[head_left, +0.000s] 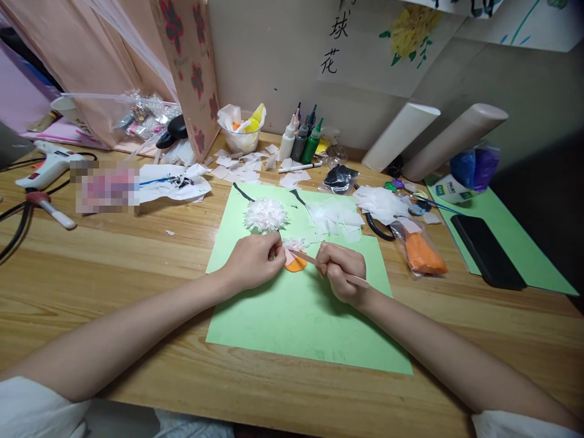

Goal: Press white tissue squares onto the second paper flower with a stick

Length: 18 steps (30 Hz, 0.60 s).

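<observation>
A sheet of green paper (292, 322) lies on the wooden table under both hands. My right hand (342, 267) is closed round a thin, flat wooden stick (306, 258), its tip pointing left onto an orange disc (296, 265). At the disc's left side my left hand (255, 258) pinches a small pale paper piece (288, 254). White paper petals (296, 243) stand at the disc's far edge. Just beyond my left hand sits a round, fluffy white paper flower (265, 215). White paper pieces (335, 216) are heaped on the green sheet's upper right.
Paint bottles (312, 143) and a clear bowl (241, 131) stand at the back among paper scraps. An orange clay packet (424, 252) and a black phone (488, 250) lie to the right. A white glue gun (48, 167) rests at the left. Two tubes (456, 143) lean on the wall.
</observation>
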{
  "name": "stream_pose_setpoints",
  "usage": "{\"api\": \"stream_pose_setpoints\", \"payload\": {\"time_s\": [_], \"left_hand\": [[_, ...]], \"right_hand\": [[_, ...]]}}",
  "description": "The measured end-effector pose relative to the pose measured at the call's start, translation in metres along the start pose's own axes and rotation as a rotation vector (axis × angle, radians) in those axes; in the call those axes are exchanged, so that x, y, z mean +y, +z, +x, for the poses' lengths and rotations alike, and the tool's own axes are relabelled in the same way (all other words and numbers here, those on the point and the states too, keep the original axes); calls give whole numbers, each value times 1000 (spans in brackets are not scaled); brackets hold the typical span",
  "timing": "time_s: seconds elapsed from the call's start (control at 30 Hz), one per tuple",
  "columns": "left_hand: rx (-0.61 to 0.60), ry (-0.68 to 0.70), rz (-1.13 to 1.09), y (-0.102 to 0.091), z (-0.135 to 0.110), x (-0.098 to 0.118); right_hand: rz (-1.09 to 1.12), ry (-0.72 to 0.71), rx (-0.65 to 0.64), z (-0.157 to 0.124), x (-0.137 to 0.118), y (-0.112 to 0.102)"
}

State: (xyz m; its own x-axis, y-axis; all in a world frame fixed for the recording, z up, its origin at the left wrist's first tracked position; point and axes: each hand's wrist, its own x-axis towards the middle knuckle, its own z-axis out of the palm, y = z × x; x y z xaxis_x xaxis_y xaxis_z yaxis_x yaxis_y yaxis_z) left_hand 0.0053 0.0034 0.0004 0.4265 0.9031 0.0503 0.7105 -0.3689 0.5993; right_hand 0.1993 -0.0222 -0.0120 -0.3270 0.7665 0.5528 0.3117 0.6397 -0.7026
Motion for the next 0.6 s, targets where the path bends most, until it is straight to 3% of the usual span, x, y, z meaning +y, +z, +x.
{"api": "stream_pose_setpoints", "payload": {"time_s": [0.37,0.6], "left_hand": [[12,-4,63,2,0,1],[6,-11,88,2,1,2]], "right_hand": [[-95,-65,-83,6,-3,3],[-39,226,-50,8,-9,8]]}}
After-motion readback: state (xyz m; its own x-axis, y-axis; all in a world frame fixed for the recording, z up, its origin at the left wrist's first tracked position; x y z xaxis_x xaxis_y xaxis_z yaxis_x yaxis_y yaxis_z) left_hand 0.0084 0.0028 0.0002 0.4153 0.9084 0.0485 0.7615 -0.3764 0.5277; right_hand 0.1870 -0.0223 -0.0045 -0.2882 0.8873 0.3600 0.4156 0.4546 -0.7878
